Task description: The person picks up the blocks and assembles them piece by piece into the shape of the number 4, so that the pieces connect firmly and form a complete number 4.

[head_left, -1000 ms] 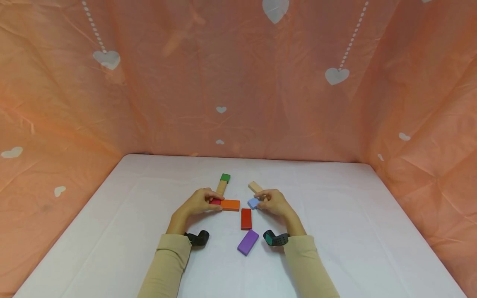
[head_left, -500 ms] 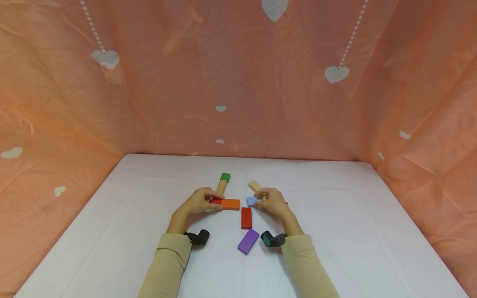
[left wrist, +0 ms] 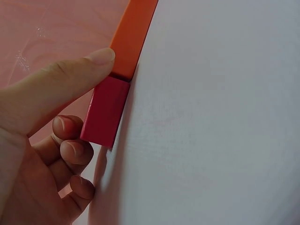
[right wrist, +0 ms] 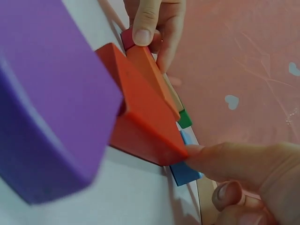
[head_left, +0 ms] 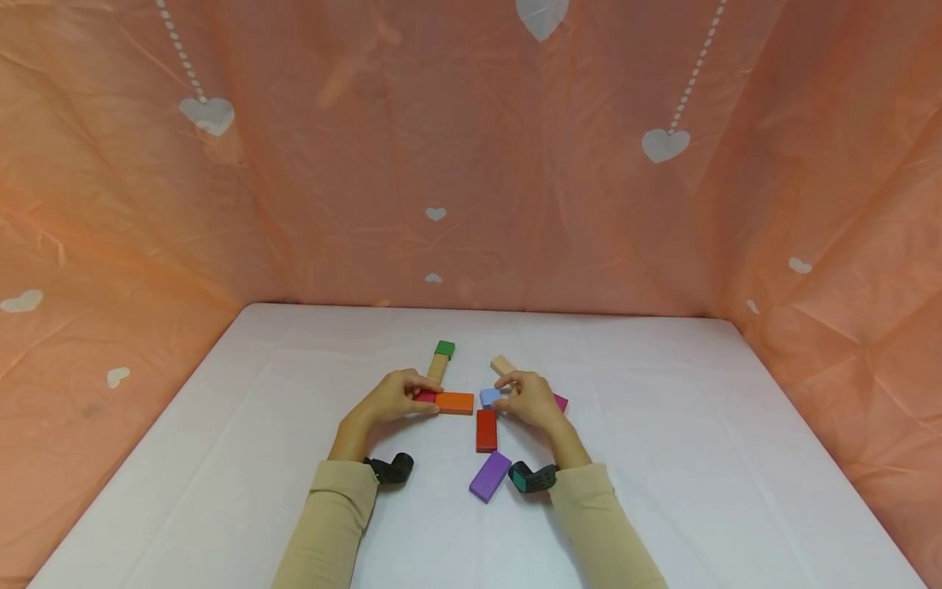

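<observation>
left hand: pinching crimson block, touching orange block
right hand: pinching blue block (just beyond red block)
purple block: askew, near red block

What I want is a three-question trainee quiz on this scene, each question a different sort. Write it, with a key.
1. True or false: in the head view, the purple block lies nearer the person's body than the bright red block.

2. Fill the gap: in the left wrist view, the crimson block by the left hand sits end to end with the ____ block.

3. Short answer: which block is held between the thumb and fingers of the right hand?

Key:
1. True.
2. Orange: the orange block.
3. The light blue block.
</observation>
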`<state>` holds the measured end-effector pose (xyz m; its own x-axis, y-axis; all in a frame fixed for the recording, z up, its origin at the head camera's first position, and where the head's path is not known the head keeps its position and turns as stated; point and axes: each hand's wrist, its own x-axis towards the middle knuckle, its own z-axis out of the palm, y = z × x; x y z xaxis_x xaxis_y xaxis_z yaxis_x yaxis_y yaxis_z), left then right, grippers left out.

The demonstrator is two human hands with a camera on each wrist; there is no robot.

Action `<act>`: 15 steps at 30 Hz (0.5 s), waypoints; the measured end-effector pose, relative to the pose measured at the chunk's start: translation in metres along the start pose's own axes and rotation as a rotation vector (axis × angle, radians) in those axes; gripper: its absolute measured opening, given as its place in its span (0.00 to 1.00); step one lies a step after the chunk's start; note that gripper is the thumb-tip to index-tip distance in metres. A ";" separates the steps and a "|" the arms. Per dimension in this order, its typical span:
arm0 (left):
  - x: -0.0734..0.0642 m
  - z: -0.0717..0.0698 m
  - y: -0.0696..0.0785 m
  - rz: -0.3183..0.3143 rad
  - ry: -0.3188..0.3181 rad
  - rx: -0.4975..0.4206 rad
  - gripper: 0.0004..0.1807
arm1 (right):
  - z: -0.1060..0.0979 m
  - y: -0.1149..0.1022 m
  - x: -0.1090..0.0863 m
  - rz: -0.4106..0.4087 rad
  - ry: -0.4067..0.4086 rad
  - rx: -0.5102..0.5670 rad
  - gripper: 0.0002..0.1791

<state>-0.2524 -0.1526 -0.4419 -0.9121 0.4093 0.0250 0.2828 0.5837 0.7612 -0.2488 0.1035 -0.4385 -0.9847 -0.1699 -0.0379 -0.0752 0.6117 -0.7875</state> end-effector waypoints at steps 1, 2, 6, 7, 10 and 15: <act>0.000 0.000 0.000 0.001 -0.002 0.001 0.15 | 0.000 0.000 0.000 0.000 0.001 -0.002 0.17; 0.000 0.000 0.000 0.000 -0.004 0.003 0.15 | 0.001 0.000 0.001 -0.001 0.000 -0.005 0.17; 0.000 0.000 0.000 -0.008 -0.005 -0.002 0.16 | 0.001 -0.002 0.000 0.017 -0.013 -0.008 0.19; 0.000 -0.001 0.000 -0.009 -0.005 -0.002 0.16 | 0.001 -0.003 0.000 0.027 -0.021 -0.011 0.20; -0.001 -0.001 0.001 -0.014 0.000 -0.015 0.16 | 0.000 -0.006 -0.003 0.052 -0.043 -0.006 0.22; -0.001 -0.001 0.002 -0.021 0.004 -0.019 0.16 | -0.001 -0.011 -0.005 0.049 -0.072 -0.011 0.24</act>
<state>-0.2512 -0.1525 -0.4402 -0.9189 0.3943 0.0113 0.2580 0.5790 0.7735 -0.2431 0.0986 -0.4291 -0.9734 -0.1947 -0.1210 -0.0292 0.6288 -0.7770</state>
